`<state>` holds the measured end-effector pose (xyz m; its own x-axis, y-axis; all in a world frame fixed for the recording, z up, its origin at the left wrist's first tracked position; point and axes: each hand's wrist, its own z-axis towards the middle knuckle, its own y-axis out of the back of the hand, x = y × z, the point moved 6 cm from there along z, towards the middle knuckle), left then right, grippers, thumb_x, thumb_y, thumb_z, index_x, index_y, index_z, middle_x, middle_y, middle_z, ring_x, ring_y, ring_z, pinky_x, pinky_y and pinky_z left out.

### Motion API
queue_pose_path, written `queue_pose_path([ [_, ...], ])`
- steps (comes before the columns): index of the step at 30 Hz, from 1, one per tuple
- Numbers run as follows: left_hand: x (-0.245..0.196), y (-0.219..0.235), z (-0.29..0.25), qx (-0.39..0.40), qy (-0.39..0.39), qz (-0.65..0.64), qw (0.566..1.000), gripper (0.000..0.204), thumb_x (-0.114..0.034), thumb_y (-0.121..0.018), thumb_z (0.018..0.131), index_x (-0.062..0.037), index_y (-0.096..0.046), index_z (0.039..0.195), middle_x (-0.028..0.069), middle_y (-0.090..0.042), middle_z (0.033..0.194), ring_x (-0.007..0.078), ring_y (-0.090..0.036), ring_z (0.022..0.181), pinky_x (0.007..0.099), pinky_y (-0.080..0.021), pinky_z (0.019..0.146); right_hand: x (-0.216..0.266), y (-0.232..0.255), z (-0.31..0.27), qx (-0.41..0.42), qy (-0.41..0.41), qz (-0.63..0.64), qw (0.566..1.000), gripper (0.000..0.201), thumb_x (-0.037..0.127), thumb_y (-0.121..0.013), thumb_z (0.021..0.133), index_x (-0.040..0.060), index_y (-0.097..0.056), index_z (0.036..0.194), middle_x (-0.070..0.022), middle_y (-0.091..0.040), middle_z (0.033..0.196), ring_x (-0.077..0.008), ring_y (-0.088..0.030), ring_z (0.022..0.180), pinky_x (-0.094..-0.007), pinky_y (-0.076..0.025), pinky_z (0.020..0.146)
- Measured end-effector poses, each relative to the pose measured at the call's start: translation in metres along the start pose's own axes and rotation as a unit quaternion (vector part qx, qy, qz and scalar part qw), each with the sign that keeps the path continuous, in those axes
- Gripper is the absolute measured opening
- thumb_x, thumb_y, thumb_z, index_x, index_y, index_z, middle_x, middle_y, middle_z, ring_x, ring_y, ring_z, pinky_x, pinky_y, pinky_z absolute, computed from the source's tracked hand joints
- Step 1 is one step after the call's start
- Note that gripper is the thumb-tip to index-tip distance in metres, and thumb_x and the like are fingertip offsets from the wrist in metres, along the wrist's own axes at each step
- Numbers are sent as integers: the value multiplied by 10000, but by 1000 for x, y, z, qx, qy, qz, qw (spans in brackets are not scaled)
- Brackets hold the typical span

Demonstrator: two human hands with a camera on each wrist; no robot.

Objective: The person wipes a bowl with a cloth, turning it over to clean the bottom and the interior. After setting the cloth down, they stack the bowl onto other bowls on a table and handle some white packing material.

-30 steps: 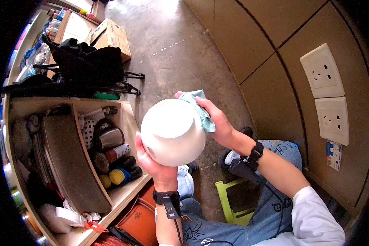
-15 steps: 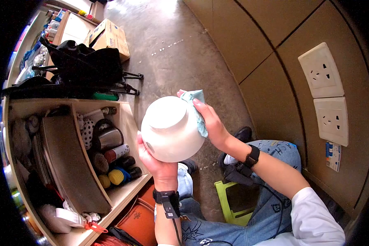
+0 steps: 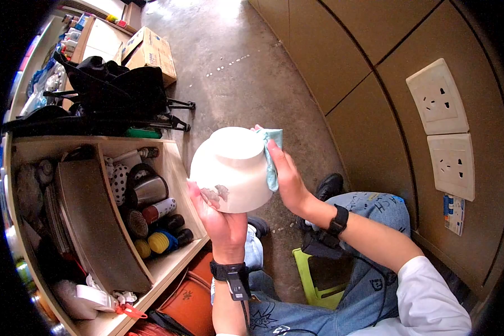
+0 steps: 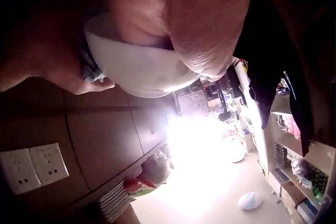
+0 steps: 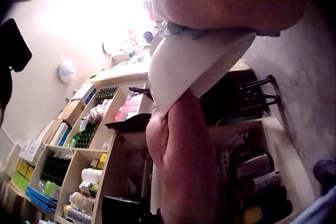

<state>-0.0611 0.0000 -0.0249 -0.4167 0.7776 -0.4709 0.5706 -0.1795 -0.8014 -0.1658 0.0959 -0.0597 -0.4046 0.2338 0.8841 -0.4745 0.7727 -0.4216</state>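
Observation:
A white bowl (image 3: 235, 179) with a grey leaf-like print is held in the air, its foot tilted up toward the head camera. The left hand (image 3: 221, 224) grips its rim from the lower left, thumb outside and the other fingers inside the bowl, hidden in the head view. At the bowl's right side the right hand (image 3: 288, 179) pinches a light blue cloth (image 3: 271, 162) against the wall. In the left wrist view the bowl (image 4: 139, 69) shows its rim, with the left hand (image 4: 184, 14) reaching inside.
At the left stands a wooden shelf unit (image 3: 176, 168) with bottles and brushes in its compartments. Behind it are a black folding chair or bag (image 3: 117, 89) and a cardboard box (image 3: 151, 53). A green stool (image 3: 305, 274) is between the legs; a panelled wall with sockets (image 3: 437, 98) runs along the right.
The bowl has turned in the left hand, bringing its leaf print into view, and tilted. The right hand and the cloth have shifted slightly along its side.

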Motion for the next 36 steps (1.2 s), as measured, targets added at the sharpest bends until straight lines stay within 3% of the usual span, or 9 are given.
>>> queue_pose_path([
  [6, 0, -16, -4, -9, -47, 140, 989, 586, -487, -374, 1071, -56, -419, 1467, 121, -494, 1479, 274, -505, 1327, 449, -356, 1158, -4, -10, -8, 13, -17, 20, 1000, 696, 451, -335, 1073, -88, -307, 1513, -196, -395, 1553, -260, -315, 1474, -331, -197, 1207],
  [9, 1, -17, -4, 3, -53, 173, 984, 591, -490, -392, 1068, -56, -407, 1469, 127, -495, 1466, 282, -503, 1325, 446, -387, 1134, -13, -11, -13, 2, -37, 17, 999, 710, 484, -328, 1075, -85, -334, 1498, -164, -436, 1515, -226, -352, 1437, -317, -219, 1192],
  [15, 1, -3, -7, 10, -73, 310, 948, 575, -439, -486, 1056, -25, -399, 1445, 117, -537, 1366, 229, -555, 1238, 370, -467, 1025, -27, -27, -24, 76, -144, 86, 983, 749, 584, -312, 1059, -66, -497, 1382, -102, -582, 1311, -169, -503, 1204, -295, -355, 1062],
  [17, 0, 1, -6, 35, -78, 376, 923, 581, -464, -498, 1045, -41, -416, 1436, 126, -558, 1348, 240, -590, 1183, 380, -502, 981, -31, -27, -24, 77, -155, 93, 981, 726, 602, -311, 1053, -39, -604, 1231, -77, -629, 1172, -161, -534, 1081, -290, -389, 989],
  [21, -4, -5, -7, 38, -112, 423, 899, 577, -469, -494, 1047, -20, -446, 1406, 116, -583, 1303, 216, -604, 1136, 350, -505, 943, -42, -23, -24, 89, -177, 82, 977, 686, 609, -325, 1050, -1, -639, 1058, -52, -627, 1062, -143, -522, 991, -284, -400, 931],
  [23, -5, -6, -7, 51, -135, 480, 865, 491, -396, -456, 1080, 37, -532, 1299, 91, -616, 1221, 157, -582, 1092, 310, -471, 920, -34, -23, -27, 83, -207, 53, 973, 641, 590, -349, 1052, 27, -633, 934, -33, -626, 979, -130, -514, 935, -285, -406, 896],
  [26, -6, -17, -9, 65, -149, 533, 830, 483, -389, -450, 1083, 52, -575, 1237, 85, -642, 1167, 150, -587, 1063, 301, -467, 906, -35, -22, -28, 103, -210, 32, 972, 615, 557, -375, 1053, 18, -641, 924, -26, -633, 931, -126, -521, 907, -288, -415, 883],
  [30, -6, -17, -7, 75, -150, 528, 833, 475, -384, -452, 1083, 51, -588, 1218, 78, -652, 1136, 149, -594, 1038, 300, -468, 897, -37, -20, -26, 115, -201, 30, 972, 580, 522, -400, 1053, 15, -641, 909, -21, -628, 890, -127, -526, 880, -291, -421, 872],
  [36, -13, -13, -4, 71, -170, 565, 804, 482, -393, -454, 1081, 51, -594, 1207, 68, -656, 1108, 148, -593, 1028, 290, -463, 881, -36, -12, -24, 143, -144, -28, 979, 424, 396, -502, 1004, 4, -654, 953, -128, -676, 894, -188, -602, 870, -340, -460, 811],
])
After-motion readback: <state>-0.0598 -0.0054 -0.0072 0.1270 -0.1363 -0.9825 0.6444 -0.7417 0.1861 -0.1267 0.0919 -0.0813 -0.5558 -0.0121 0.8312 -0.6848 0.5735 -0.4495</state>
